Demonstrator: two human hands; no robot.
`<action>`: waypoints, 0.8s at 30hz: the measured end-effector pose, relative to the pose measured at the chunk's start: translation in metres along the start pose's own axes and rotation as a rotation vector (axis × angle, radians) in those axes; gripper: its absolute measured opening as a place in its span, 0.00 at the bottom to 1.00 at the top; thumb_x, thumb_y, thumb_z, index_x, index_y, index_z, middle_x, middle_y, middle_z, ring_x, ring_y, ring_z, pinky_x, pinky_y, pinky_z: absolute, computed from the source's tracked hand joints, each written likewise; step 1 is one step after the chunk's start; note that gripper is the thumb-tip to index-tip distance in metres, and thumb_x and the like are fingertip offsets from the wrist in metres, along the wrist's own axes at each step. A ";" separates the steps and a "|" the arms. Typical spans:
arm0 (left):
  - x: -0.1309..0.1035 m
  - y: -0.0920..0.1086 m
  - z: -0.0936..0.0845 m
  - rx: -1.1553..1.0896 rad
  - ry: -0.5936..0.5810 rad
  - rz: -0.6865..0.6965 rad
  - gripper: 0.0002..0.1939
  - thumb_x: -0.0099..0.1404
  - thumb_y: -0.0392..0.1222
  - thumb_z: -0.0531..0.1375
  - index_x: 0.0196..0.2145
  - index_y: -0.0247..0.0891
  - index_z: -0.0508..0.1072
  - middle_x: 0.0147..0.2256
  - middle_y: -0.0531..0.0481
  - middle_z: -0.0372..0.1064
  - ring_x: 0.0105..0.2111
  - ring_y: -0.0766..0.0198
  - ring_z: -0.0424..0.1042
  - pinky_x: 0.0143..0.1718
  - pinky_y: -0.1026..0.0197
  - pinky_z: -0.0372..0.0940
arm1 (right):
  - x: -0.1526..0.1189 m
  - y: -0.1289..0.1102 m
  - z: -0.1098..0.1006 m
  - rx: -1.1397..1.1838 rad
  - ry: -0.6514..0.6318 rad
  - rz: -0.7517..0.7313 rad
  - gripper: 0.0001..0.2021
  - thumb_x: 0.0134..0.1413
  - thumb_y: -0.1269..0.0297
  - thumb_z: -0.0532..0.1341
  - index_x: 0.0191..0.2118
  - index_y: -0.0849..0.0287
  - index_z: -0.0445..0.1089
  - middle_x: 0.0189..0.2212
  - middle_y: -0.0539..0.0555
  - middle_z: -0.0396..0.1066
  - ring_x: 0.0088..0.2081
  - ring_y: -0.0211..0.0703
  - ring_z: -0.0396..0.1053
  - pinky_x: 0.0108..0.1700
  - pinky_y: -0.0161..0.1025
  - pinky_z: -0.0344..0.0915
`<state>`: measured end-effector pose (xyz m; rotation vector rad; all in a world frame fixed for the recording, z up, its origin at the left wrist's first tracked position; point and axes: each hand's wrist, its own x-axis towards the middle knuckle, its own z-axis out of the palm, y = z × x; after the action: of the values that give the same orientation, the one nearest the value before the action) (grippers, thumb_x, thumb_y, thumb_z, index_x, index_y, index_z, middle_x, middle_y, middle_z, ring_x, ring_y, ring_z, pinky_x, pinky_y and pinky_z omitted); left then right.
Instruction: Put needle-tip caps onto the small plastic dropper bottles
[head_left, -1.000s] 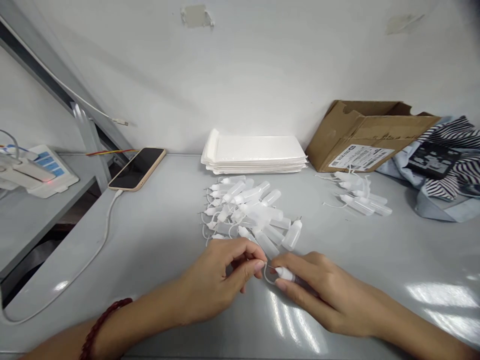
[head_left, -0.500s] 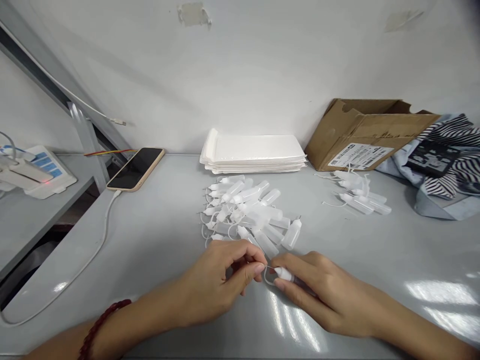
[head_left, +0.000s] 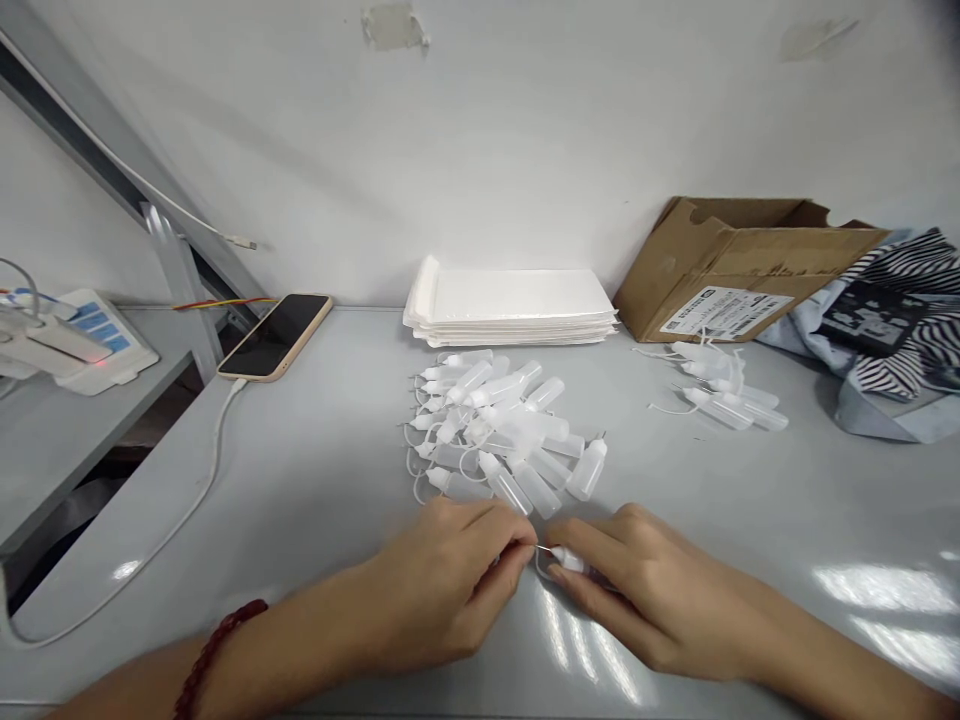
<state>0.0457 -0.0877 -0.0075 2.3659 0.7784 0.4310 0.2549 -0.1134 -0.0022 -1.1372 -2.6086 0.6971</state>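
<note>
My right hand is closed around a small needle-tip squeeze bottle with a white cap, its metal needle pointing left. A thin white strap curves from the bottle's neck toward my left hand. The left thumb and forefinger are pinched together at the needle's tip, and they hide the strap's end. Just beyond both hands lies a pile of similar translucent bottles, many with bare needles and loose straps.
A stack of white padded envelopes lies against the wall. An open cardboard box stands at the back right beside folded cloth. A smaller group of bottles lies before the box. A phone with a charging cable lies left.
My left fingers have drawn tighter together at the needle tip and turned so the thumb shows less. The right hand keeps hold of the bottle. The view has shifted slightly.
</note>
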 end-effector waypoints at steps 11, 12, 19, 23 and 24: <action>0.000 0.001 -0.002 0.055 -0.064 0.027 0.11 0.67 0.34 0.48 0.35 0.35 0.69 0.29 0.49 0.70 0.28 0.65 0.68 0.31 0.64 0.61 | -0.002 0.000 -0.002 -0.057 -0.048 -0.016 0.12 0.62 0.66 0.49 0.40 0.60 0.68 0.22 0.51 0.69 0.22 0.38 0.65 0.28 0.36 0.60; 0.000 0.001 -0.002 0.054 -0.066 0.025 0.11 0.67 0.34 0.48 0.35 0.35 0.69 0.29 0.49 0.70 0.28 0.65 0.68 0.31 0.64 0.62 | -0.002 0.001 -0.002 -0.062 -0.059 -0.013 0.12 0.62 0.66 0.49 0.40 0.60 0.68 0.22 0.51 0.69 0.22 0.39 0.65 0.28 0.36 0.60; -0.001 0.001 -0.001 0.047 -0.037 0.028 0.09 0.67 0.33 0.49 0.35 0.34 0.69 0.29 0.50 0.70 0.28 0.66 0.68 0.32 0.65 0.62 | -0.002 0.002 0.001 -0.059 -0.106 0.011 0.11 0.61 0.67 0.49 0.37 0.61 0.68 0.24 0.52 0.69 0.23 0.40 0.65 0.28 0.38 0.60; -0.003 0.000 0.004 0.068 0.004 0.065 0.09 0.67 0.33 0.49 0.34 0.34 0.69 0.28 0.50 0.69 0.27 0.66 0.68 0.30 0.65 0.62 | -0.001 0.002 0.002 -0.037 -0.118 0.022 0.11 0.61 0.67 0.49 0.37 0.61 0.68 0.24 0.52 0.70 0.23 0.40 0.66 0.28 0.38 0.60; -0.003 0.000 0.005 0.072 0.020 0.077 0.09 0.67 0.33 0.49 0.34 0.34 0.69 0.27 0.50 0.69 0.26 0.66 0.68 0.30 0.64 0.62 | -0.001 0.002 0.002 -0.033 -0.123 0.024 0.11 0.61 0.67 0.49 0.37 0.61 0.68 0.24 0.52 0.70 0.24 0.41 0.66 0.28 0.38 0.60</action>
<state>0.0455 -0.0918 -0.0120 2.4686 0.7241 0.4663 0.2565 -0.1136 -0.0054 -1.1723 -2.7217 0.7541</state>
